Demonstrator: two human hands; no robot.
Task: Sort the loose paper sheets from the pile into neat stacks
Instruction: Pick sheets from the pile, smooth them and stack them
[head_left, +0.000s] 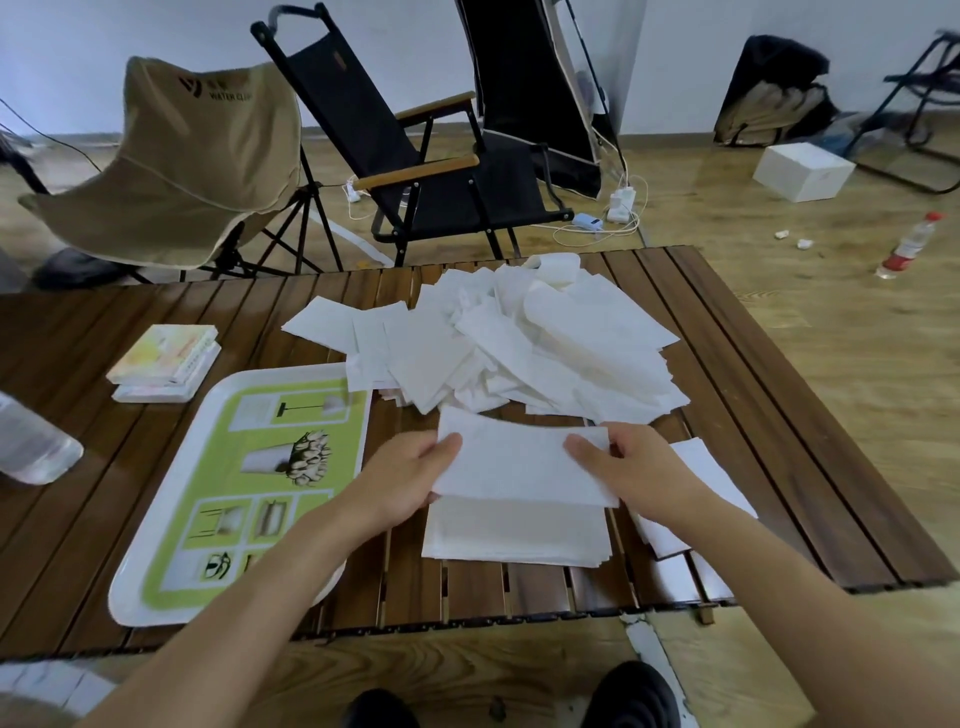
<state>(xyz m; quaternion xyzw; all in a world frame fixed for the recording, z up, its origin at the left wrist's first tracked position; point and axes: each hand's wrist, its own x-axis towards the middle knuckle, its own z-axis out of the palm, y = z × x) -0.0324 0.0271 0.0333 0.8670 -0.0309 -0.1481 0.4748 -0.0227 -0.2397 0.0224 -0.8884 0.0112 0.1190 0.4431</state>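
The table (769, 415) is dark brown slatted wood, and the paper on it is all white: the pile (519, 348), the stack (514, 535) near its front edge and the sheet (519, 467) over that stack. At the table's left the tray (174, 512) has a white rim round a lime-green field with pale picture panels, and the books (163, 353) at its far left show pastel yellow and pink covers. Behind the table stand a beige chair (176, 171) with a dark logo and a black chair (415, 171) with tan armrests; right of it a bottle (909, 244) with a red cap and label lies on the pale wood-grain floor (831, 338).
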